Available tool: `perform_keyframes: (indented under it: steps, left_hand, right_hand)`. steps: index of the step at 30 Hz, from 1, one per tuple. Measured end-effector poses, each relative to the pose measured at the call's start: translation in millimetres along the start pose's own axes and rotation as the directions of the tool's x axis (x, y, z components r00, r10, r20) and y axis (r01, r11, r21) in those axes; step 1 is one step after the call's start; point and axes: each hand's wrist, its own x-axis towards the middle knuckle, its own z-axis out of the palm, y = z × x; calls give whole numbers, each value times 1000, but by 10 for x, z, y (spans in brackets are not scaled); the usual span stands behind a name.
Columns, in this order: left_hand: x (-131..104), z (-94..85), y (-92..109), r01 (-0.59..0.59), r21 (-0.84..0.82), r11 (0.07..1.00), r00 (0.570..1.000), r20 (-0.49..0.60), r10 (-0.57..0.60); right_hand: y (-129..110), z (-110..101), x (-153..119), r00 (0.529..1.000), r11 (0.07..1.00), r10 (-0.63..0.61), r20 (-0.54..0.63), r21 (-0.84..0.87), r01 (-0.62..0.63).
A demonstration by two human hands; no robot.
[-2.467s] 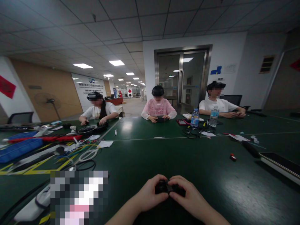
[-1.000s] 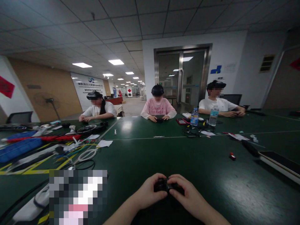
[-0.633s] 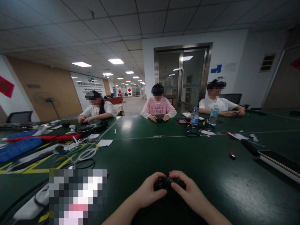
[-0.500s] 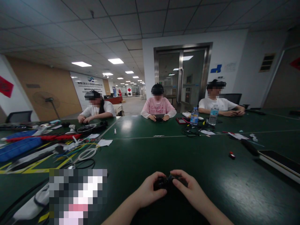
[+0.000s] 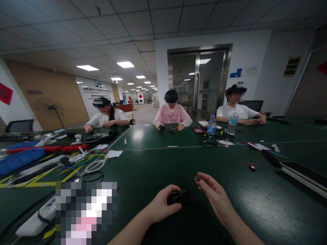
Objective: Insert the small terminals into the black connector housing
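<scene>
My left hand (image 5: 165,204) is wrapped round a black object (image 5: 181,196), thumb on the near side and fingers on the far side, low over the green table (image 5: 163,166). What the black object is cannot be made out. To its right and a little farther away, my right hand (image 5: 213,190) pinches a small dark piece (image 5: 197,177) between thumb and fingertips. A gap separates that piece from the black object.
Cables (image 5: 94,166), a blue tray (image 5: 22,160) and a white power strip (image 5: 38,217) lie at the left. A small red item (image 5: 251,166) and a long flat device (image 5: 304,177) are at the right. Bottles (image 5: 211,125) and three seated people are across the table.
My right hand has moved away from the black object, right and forward, with the small dark piece in its fingertips. My left hand has stayed nearly still, holding the black object.
</scene>
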Motion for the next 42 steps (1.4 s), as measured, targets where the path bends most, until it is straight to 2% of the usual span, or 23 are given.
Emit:
perform_keyframes:
  steps: [8, 21, 31, 38, 42]
  left_hand:
    - [-16, -17, 36, 54, 12, 998, 999, 7, -54]
    - [-18, -20, 53, 71, 15, 997, 997, 20, -72]
    - [-11, -13, 16, 65, -12, 998, 998, 18, -65]
    - [-13, -13, 27, 58, 28, 998, 998, -10, -58]
    - [-5, -9, 19, 49, 3, 999, 999, 3, -49]
  right_hand:
    - [-61, -44, 23, 993, 975, 82, -81, 215, -63]
    - [-32, -157, 96, 982, 956, 106, -155, 289, -58]
    - [-5, -155, 99, 983, 968, 79, -167, 246, -36]
    - [-23, -99, 72, 983, 959, 120, -140, 271, -79]
    - [2, -26, 19, 998, 995, 58, -33, 83, -55]
